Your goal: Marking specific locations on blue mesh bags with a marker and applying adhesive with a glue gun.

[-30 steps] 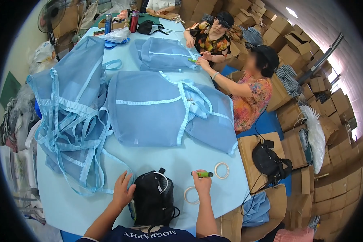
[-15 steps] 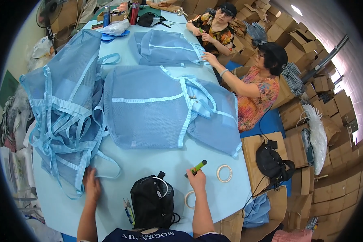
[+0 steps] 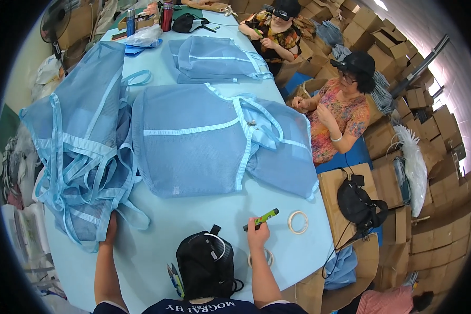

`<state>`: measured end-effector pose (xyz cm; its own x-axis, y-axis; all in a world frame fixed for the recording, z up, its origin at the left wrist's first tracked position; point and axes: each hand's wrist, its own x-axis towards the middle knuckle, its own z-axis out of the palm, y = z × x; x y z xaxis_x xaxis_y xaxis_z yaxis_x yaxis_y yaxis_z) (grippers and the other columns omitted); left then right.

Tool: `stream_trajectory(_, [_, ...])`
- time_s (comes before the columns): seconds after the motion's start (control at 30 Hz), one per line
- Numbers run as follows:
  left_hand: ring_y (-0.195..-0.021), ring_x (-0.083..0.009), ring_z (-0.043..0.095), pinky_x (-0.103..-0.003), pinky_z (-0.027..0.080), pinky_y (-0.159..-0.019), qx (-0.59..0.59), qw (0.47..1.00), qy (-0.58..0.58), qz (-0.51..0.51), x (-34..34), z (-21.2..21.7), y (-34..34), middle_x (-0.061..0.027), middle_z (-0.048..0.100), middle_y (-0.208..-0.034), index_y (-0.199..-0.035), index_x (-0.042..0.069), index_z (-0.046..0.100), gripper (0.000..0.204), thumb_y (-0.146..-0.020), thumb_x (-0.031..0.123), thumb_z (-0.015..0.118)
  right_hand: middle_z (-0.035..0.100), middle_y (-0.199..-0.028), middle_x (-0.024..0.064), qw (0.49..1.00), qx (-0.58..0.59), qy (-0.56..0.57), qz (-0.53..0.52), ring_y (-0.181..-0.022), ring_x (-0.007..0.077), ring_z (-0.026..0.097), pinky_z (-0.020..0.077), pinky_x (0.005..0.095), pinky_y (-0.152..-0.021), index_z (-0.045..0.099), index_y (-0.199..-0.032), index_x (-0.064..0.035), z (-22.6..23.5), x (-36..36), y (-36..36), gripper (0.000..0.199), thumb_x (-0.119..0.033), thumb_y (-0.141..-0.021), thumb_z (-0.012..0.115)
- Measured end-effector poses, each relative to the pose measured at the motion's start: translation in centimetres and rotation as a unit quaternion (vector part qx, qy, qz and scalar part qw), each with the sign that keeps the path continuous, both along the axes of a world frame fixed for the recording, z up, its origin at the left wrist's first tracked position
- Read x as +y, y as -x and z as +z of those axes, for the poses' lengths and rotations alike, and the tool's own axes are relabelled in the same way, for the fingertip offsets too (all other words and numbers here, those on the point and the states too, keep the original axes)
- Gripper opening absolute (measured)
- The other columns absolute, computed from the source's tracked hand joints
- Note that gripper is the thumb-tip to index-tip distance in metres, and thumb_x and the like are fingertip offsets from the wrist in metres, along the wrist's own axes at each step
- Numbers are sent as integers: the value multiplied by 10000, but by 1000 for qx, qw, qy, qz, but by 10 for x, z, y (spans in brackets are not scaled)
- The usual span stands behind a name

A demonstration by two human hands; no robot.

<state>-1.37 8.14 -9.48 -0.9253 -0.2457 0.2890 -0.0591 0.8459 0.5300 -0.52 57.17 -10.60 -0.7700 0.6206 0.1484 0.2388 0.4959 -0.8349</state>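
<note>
A pile of blue mesh bags [image 3: 83, 157] with pale blue straps and trim lies at the left. My left hand [image 3: 111, 229] is at its near lower corner, the fingers hidden under or behind the mesh. In my right hand [image 3: 257, 238], closed above the table, is a green marker-like stick [image 3: 267, 217] with dark ends, tilted up to the right. Another mesh bag [image 3: 193, 152] lies flat in the middle, overlapping one with a strap [image 3: 282, 162] on its right.
Near me are a small black bag [image 3: 204, 264], snips [image 3: 175, 281] and two tape rolls, one [image 3: 305, 226] beyond my right hand, another [image 3: 270, 257] partly behind my forearm. Two co-workers [image 3: 345, 112] sit along the right side. Cartons [image 3: 445, 225] crowd the right.
My left hand has moved up and left until its fingers went out of sight at the pile's corner. The nearer co-worker's hand has left the far mesh bag.
</note>
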Motion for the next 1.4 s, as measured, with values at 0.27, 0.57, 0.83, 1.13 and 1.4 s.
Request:
stream_trajectory(0.27, [-891,-389,579,-398,459,-785,-111,957,242,112,1,-19,28,-234,615,-962,-990,-8,601,257,-893,200,485,629,-685,90,999,4,-54,1,-599,229,612,482,346,-570,624,-801,-40,3,-2,1,241,-258,-750,713])
stream_trajectory(0.57, [-1316,-386,259,-443,193,-1089,-81,991,97,40,73,1,-59,-261,295,-1404,-1353,-50,294,566,-847,111,493,613,-658,77,1000,0,-10,-11,-559,201,587,469,319,-545,615,-786,-43,13,-5,4,237,-254,-749,717])
stream_trajectory(0.83, [-1347,-359,223,-489,129,-1100,-120,983,120,62,93,0,-72,-200,286,-1433,-1356,-35,293,553,-848,119,448,609,-653,75,1000,11,-18,-10,-553,190,582,466,314,-540,615,-787,-37,13,-6,5,241,-254,-750,713])
stream_trajectory(1.13, [-1350,-352,220,-489,122,-1098,-117,984,117,62,94,3,-70,-198,292,-1431,-1350,-31,305,547,-841,117,443,613,-656,78,998,21,-62,-7,-550,207,585,468,324,-537,619,-777,-38,11,-5,7,232,-252,-755,706])
stream_trajectory(1.4, [-1353,-349,217,-490,119,-1099,-118,985,109,66,94,5,-69,-190,292,-1434,-1350,-18,312,546,-837,115,440,616,-648,73,999,25,-46,-1,-544,217,591,469,330,-532,617,-770,-48,6,-4,6,213,-243,-761,702])
